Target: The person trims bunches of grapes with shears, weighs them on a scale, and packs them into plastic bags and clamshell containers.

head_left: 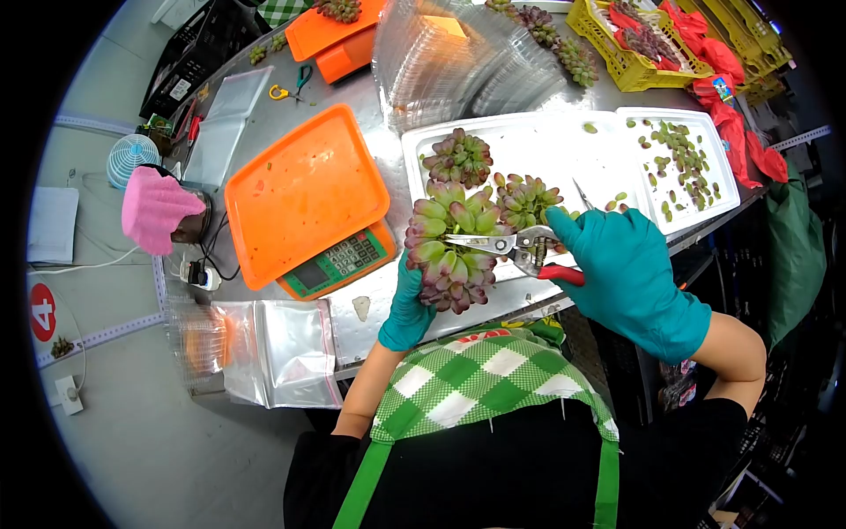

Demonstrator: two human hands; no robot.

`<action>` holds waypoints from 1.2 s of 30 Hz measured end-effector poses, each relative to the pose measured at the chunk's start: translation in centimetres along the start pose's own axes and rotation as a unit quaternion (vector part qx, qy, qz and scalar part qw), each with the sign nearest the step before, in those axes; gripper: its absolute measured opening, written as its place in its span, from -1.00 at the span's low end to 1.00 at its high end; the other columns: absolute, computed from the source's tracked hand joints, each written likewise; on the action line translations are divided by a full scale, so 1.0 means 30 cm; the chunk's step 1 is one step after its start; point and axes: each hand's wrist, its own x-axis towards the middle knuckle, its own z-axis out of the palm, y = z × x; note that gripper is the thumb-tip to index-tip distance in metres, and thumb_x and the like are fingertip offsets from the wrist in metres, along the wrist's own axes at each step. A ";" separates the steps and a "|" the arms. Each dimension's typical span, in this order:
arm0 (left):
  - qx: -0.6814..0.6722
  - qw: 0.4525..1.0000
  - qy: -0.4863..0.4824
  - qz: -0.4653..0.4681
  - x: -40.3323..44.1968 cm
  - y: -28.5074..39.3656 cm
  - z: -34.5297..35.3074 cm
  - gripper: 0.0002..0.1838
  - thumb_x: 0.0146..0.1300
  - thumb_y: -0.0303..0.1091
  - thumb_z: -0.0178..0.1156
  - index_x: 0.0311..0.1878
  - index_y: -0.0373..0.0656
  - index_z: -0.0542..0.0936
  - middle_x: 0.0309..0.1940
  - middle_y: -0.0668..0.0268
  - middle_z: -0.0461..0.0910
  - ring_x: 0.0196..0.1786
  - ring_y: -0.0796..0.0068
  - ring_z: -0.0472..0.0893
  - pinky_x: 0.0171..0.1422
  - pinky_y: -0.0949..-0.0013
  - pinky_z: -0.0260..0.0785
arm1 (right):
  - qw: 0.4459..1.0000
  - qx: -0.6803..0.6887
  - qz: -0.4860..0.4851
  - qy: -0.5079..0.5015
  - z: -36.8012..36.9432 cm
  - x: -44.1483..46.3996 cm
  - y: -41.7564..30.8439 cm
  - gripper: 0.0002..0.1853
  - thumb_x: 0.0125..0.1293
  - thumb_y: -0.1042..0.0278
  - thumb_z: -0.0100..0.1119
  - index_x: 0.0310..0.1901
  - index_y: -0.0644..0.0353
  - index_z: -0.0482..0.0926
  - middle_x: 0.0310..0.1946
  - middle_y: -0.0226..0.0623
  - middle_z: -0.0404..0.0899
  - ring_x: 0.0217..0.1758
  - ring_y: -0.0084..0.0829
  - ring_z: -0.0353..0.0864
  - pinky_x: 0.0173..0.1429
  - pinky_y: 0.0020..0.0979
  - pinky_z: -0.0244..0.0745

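Grey floor and a red 4 lie left of the left fingers; below them, a shiny metal table.

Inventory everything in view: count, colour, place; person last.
Held succulent: one, green-purple, left hand
Shears: one, silver-red, right hand
Other succulents: several, green-purple, tray and beyond
Trays: two white, right; one orange, on scale
Leaves: many, green-red, in trays
Scales: two, orange, left
Containers: stacked, clear, far centre
Bags: several, clear, left
Scissors: one, yellow-teal, left
Crates: several, yellow right, black left
Fan: one, blue, left
Cloth: one, pink, left
Table: one, grey, centre
Apron: one, green-white, on person
Hands: two, teal-gloved, on plant and shears
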 end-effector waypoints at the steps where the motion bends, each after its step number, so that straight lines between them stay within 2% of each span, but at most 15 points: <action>1: 0.007 1.000 -0.007 0.018 0.003 -0.001 0.012 -0.24 0.01 -0.03 0.22 0.21 -0.09 0.11 0.12 0.30 0.26 0.15 0.40 0.32 0.23 0.31 0.20 | 1.000 -0.009 0.010 0.000 0.006 -0.001 -0.011 -0.33 -0.08 0.03 0.24 0.05 0.23 0.33 -0.49 -0.33 0.30 -0.43 -0.38 0.28 -0.33 -0.34 0.16; 3: 0.021 0.998 -0.022 0.054 0.010 -0.005 0.027 -0.22 -0.01 -0.05 0.24 0.22 -0.10 0.11 0.12 0.31 0.26 0.15 0.41 0.32 0.23 0.32 0.20 | 0.999 -0.030 0.020 -0.005 0.002 0.003 -0.023 -0.32 -0.07 0.04 0.23 0.06 0.26 0.31 -0.49 -0.32 0.30 -0.42 -0.37 0.28 -0.32 -0.34 0.16; 8: 0.020 0.998 -0.021 0.064 0.011 -0.017 0.024 -0.19 -0.04 -0.05 0.27 0.22 -0.10 0.10 0.13 0.31 0.25 0.16 0.40 0.30 0.24 0.31 0.19 | 0.992 -0.125 0.026 -0.009 0.011 0.009 -0.048 -0.35 -0.04 0.10 0.20 0.07 0.30 0.29 -0.49 -0.30 0.28 -0.42 -0.35 0.26 -0.32 -0.31 0.16; 14: -0.011 0.999 -0.011 0.041 0.023 -0.040 -0.032 -0.19 -0.03 -0.02 0.25 0.23 -0.09 0.09 0.13 0.31 0.24 0.17 0.38 0.30 0.25 0.30 0.18 | 0.978 -0.207 -0.010 0.041 0.012 -0.006 -0.075 -0.50 0.01 0.37 0.06 0.05 0.31 0.31 -0.57 -0.34 0.23 -0.52 -0.40 0.25 -0.44 -0.32 0.19; 18: -0.005 0.998 -0.024 0.054 0.018 -0.050 -0.044 -0.21 -0.01 -0.01 0.23 0.23 -0.03 0.09 0.13 0.33 0.25 0.15 0.39 0.32 0.22 0.31 0.21 | 0.979 -0.202 -0.011 0.037 -0.009 -0.008 -0.080 -0.54 0.00 0.45 0.01 0.02 0.31 0.35 -0.59 -0.36 0.21 -0.56 -0.43 0.23 -0.48 -0.36 0.17; 24: -0.012 0.999 -0.024 0.018 -0.005 -0.057 -0.106 -0.27 0.04 0.01 0.18 0.23 0.04 0.10 0.11 0.37 0.26 0.11 0.43 0.35 0.15 0.34 0.27 | 0.986 -0.142 -0.014 0.080 -0.028 0.004 -0.075 -0.54 -0.04 0.49 0.01 0.01 0.31 0.37 -0.60 -0.39 0.20 -0.56 -0.46 0.22 -0.49 -0.39 0.16; 26: -0.022 0.999 -0.046 0.001 -0.010 -0.058 -0.135 -0.27 0.04 0.02 0.17 0.23 0.05 0.09 0.11 0.38 0.26 0.11 0.43 0.35 0.16 0.34 0.26 | 0.983 -0.161 -0.018 0.086 -0.027 0.006 -0.077 -0.53 -0.05 0.50 0.00 0.01 0.30 0.37 -0.61 -0.40 0.18 -0.56 -0.47 0.21 -0.50 -0.41 0.15; 29: -0.013 0.998 -0.060 0.022 -0.011 -0.067 -0.147 -0.30 0.07 0.06 0.11 0.22 0.05 0.10 0.11 0.37 0.27 0.11 0.42 0.35 0.17 0.33 0.25 | 0.978 -0.193 -0.027 0.070 -0.038 0.001 -0.079 -0.52 -0.05 0.51 -0.01 0.02 0.29 0.37 -0.62 -0.41 0.16 -0.58 -0.48 0.20 -0.52 -0.41 0.13; 32: -0.057 0.990 -0.132 0.016 0.008 -0.074 -0.183 -0.35 0.13 0.10 0.02 0.22 0.03 0.12 0.12 0.36 0.26 0.12 0.40 0.34 0.20 0.30 0.22 | 0.981 -0.180 -0.029 0.063 -0.030 -0.006 -0.079 -0.52 -0.06 0.51 -0.01 0.02 0.28 0.38 -0.63 -0.42 0.16 -0.59 -0.48 0.20 -0.55 -0.41 0.12; 34: -0.045 0.989 -0.139 0.018 0.014 -0.059 -0.157 -0.37 0.16 0.13 -0.04 0.22 0.03 0.13 0.13 0.35 0.26 0.14 0.39 0.32 0.21 0.27 0.20 | 0.984 -0.169 -0.017 0.050 -0.029 -0.010 -0.079 -0.51 -0.06 0.52 -0.01 0.02 0.29 0.37 -0.63 -0.42 0.15 -0.59 -0.48 0.19 -0.56 -0.41 0.11; 36: 0.006 0.995 -0.095 0.037 0.007 -0.055 -0.121 -0.38 0.17 0.14 -0.08 0.22 0.02 0.14 0.13 0.34 0.25 0.15 0.38 0.31 0.22 0.25 0.18 | 0.984 -0.170 -0.013 0.049 -0.027 -0.010 -0.077 -0.51 -0.06 0.52 -0.02 0.02 0.29 0.37 -0.64 -0.41 0.15 -0.59 -0.48 0.19 -0.56 -0.41 0.11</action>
